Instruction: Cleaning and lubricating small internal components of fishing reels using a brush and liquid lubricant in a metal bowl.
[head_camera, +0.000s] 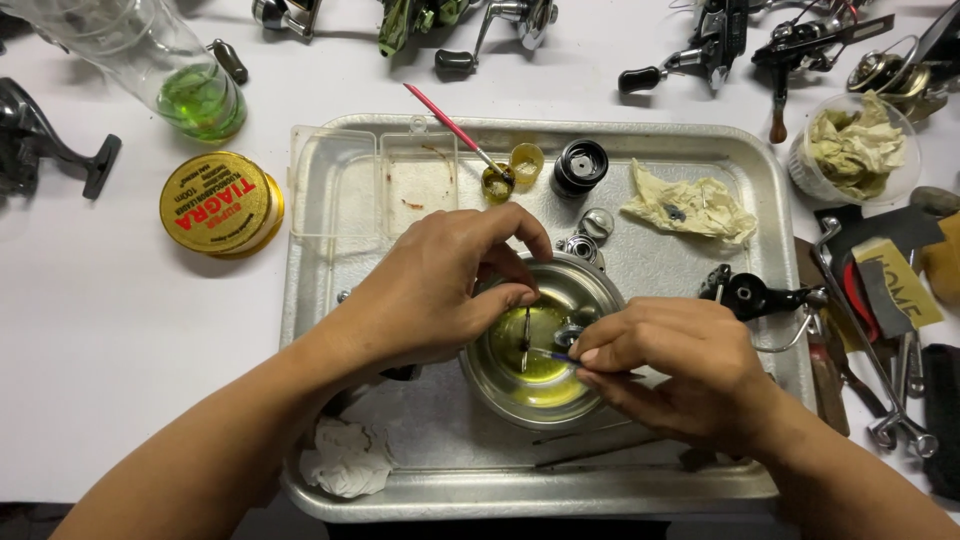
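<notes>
Left hand (440, 285) pinches thin metal pin (526, 338) upright, right hand (670, 370) grips small blue-handled brush (555, 355); oily fingers could drop pin into round steel bowl (590, 285) of yellow liquid, splashing.

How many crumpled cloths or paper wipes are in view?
3: a white rag at the tray's near-left corner, a yellowish wipe at its far right, and wipes in the tub beyond. Others may be hidden.

A round yellow tin (221, 203) lies at upper left, below a clear bottle of green liquid (170, 70). A clear plastic box (375, 180), a black spool (579, 167) and a crumpled cloth (690, 207) sit in the tray's upper part. A white rag (345, 460) lies at lower left, with a tub of wadded paper (855, 148) at upper right.
</notes>
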